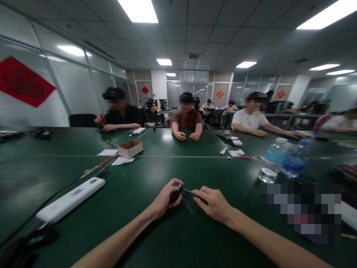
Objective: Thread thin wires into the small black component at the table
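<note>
Through the head feed, I'm pinching a small dark piece [179, 191] in my left hand [168, 198], well short of the far edge of the table [150, 234]; my right hand [212, 203] is gripping a thin tool [187, 191], pointing at the piece.

Lights [138, 10] glare white from a dim ceiling [178, 33] and reflect off the green table [125, 197]; the view bends and blurs toward its edges, with heavy pixelation at lower right
</note>
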Motion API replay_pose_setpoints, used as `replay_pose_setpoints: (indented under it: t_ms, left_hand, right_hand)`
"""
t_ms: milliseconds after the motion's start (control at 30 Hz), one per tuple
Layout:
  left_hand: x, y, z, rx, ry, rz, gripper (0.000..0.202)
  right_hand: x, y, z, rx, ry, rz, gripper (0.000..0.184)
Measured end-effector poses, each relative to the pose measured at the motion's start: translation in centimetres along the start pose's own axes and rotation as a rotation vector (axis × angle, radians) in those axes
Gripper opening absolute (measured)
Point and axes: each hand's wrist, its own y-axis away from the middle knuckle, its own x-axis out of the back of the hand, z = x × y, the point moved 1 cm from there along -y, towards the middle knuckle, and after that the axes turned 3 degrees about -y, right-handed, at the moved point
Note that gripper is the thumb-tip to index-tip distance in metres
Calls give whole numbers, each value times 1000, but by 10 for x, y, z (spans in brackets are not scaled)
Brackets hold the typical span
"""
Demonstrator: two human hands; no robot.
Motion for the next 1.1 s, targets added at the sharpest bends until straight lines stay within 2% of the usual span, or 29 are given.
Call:
replay_pose_setpoints:
  t_ms: [267,500,1100]
  left_hand:
    - [-4,2,1,-62,-137,44,30]
    - [-3,2,2,-91,-235,33,34]
    - [0,-1,-1,-70,-175,17,34]
  right_hand:
    - [0,1,0,-5,-14,0,28]
    - [-3,2,3,30,-12,5,28]
    - [-3,1,2,28,-28,9,26]
